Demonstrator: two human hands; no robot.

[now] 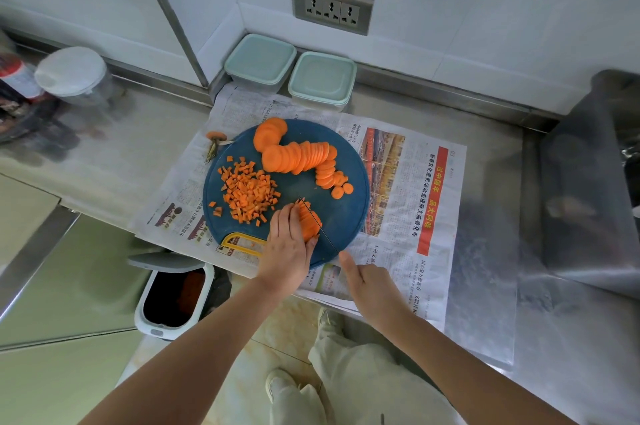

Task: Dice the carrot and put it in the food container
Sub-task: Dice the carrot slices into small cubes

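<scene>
Gripping the knife (329, 241), right hand (367, 282) cuts just beside left hand (287, 244), which clamps a carrot slice stack (308, 220) on the cutting board (346, 210). Its fingers (289, 216) hug the blade, so a slip could nick them. Dice pile (247, 196) beyond, lidded food containers (322, 78) farthest.

The board (346, 216) lies on a newspaper (398, 203) on the desk (104, 161). Behind it, the left food container (260, 61) and the right food container (322, 78) stand side by side. On the board, carrot bits (247, 194) lie left, slices (298, 156) lie at the back, and a carrot stack (309, 222) sits in front under the left hand (289, 244), with the knife (327, 237) just right of it.
</scene>
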